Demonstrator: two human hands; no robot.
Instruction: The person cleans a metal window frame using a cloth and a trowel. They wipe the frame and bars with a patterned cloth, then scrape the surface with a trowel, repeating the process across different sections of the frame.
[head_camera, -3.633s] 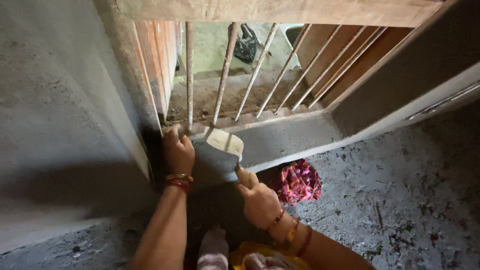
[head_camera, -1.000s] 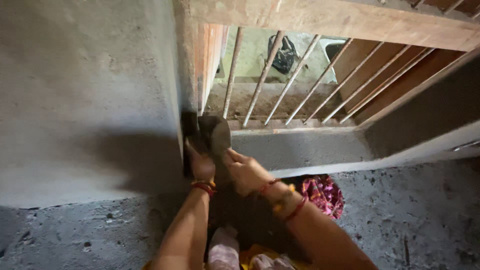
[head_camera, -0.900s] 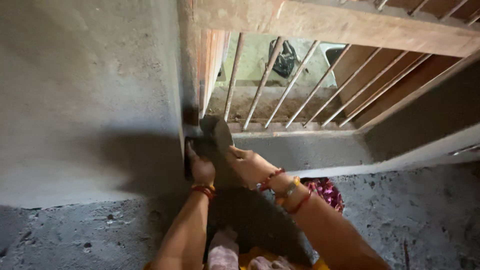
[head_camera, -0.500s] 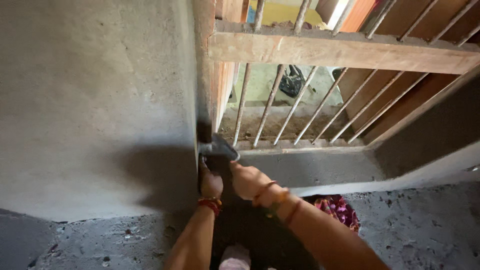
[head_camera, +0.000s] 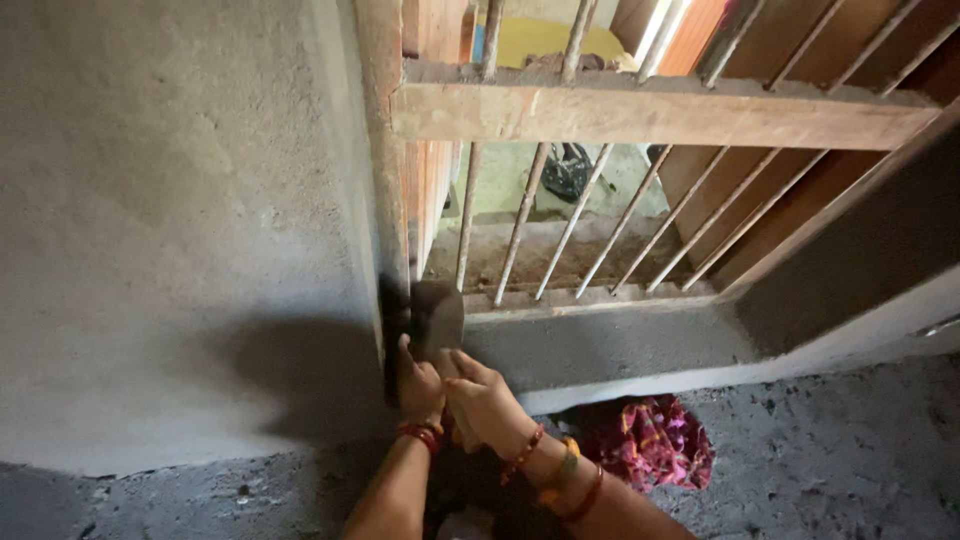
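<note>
We look down at our two hands pressed together at the bottom corner of a window opening, where the grey plastered wall (head_camera: 180, 220) meets the wooden frame (head_camera: 385, 190). Our left hand (head_camera: 418, 382) is closed around the lower end of a flat grey trowel (head_camera: 438, 312), fingers curled tight with no gap showing, and a red bangle (head_camera: 420, 434) sits on that wrist. Our right hand (head_camera: 487, 402) lies just beside it, touching it, the fingers folded in toward the same handle; we cannot tell how much of the tool this hand really holds, since the left hand hides the handle. The trowel's blade stands upright and flat against the dark wet patch of plaster (head_camera: 392, 330) at the edge of the frame, right below the sill (head_camera: 600, 345). Above it run slanted metal bars (head_camera: 520, 230) under a wooden crossbeam (head_camera: 650, 115). The right wrist carries beaded bracelets (head_camera: 560, 482) in red and yellow. On the rough floor (head_camera: 830, 450) near our right forearm lies a bunched red patterned cloth (head_camera: 650, 445), apart from the hands.
</note>
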